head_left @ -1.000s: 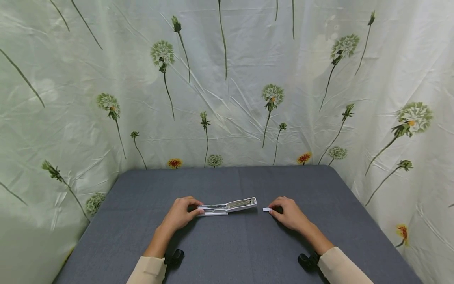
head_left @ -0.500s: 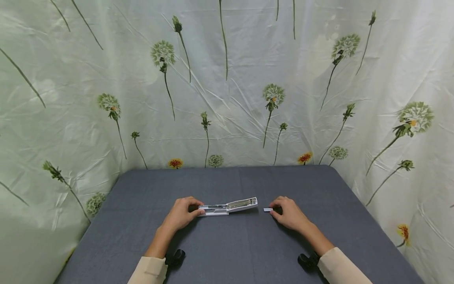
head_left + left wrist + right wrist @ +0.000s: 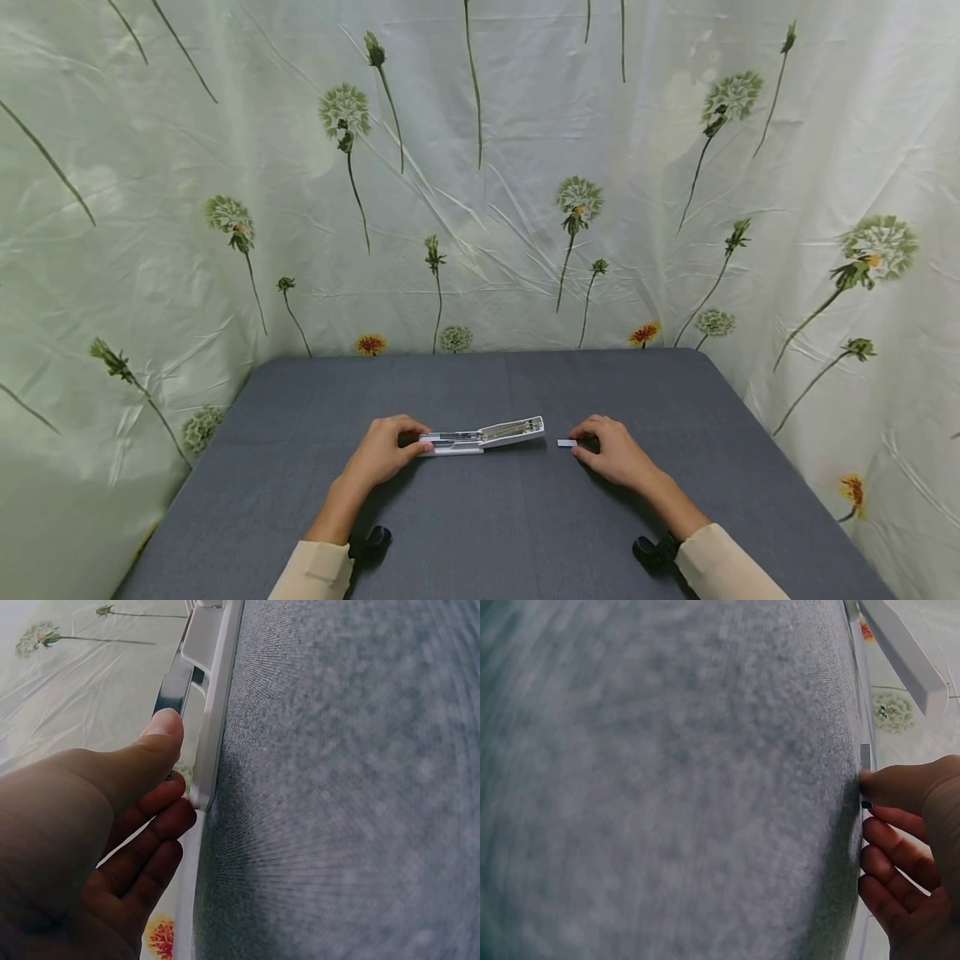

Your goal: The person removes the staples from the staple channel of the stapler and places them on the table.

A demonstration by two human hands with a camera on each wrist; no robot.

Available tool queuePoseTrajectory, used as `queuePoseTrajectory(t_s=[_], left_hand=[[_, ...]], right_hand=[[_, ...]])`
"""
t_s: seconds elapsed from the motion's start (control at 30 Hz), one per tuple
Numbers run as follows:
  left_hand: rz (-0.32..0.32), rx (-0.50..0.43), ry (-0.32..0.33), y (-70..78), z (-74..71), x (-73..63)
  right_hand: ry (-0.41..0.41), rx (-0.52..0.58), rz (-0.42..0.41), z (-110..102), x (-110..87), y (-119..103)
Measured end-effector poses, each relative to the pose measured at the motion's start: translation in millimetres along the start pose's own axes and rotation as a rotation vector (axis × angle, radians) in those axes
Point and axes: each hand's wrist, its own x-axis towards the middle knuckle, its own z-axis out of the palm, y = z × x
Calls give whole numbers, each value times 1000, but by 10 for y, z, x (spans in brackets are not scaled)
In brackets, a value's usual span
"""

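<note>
A white stapler [image 3: 513, 431] lies folded wide open on the table, its cover tilted up toward the right. My left hand [image 3: 381, 452] pinches the left end of it; in the left wrist view the thumb [image 3: 166, 724] is at the metal rail [image 3: 175, 684], above the white base [image 3: 213, 712]. To the right, my right hand [image 3: 611, 452] pinches a small silvery-grey strip [image 3: 566, 443], which looks like a row of staples, at the table surface. In the right wrist view the strip [image 3: 865, 755] sticks out past the thumb, and the stapler's raised cover [image 3: 909, 656] stands apart from it.
A dark grey cloth covers the table [image 3: 480, 533]. Behind and beside it hangs a pale curtain [image 3: 495, 250] printed with dandelions. Black straps with a curved piece are on both wrists, below the beige sleeves' cuffs.
</note>
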Motion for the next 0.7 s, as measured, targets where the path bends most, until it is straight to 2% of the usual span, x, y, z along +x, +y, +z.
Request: queuePoseTrajectory(t_s=[0.2, 0.33, 0.53, 0.7], left_hand=[[34, 6, -5, -14, 4, 8], [52, 13, -3, -39, 1, 10], [27, 12, 1, -34, 1, 24], [28, 23, 6, -24, 10, 26]], right_hand=[[-13, 34, 22, -31, -8, -18], [10, 44, 33, -53, 15, -36], [70, 71, 31, -113, 91, -109], [78, 103, 45, -145, 187, -233]])
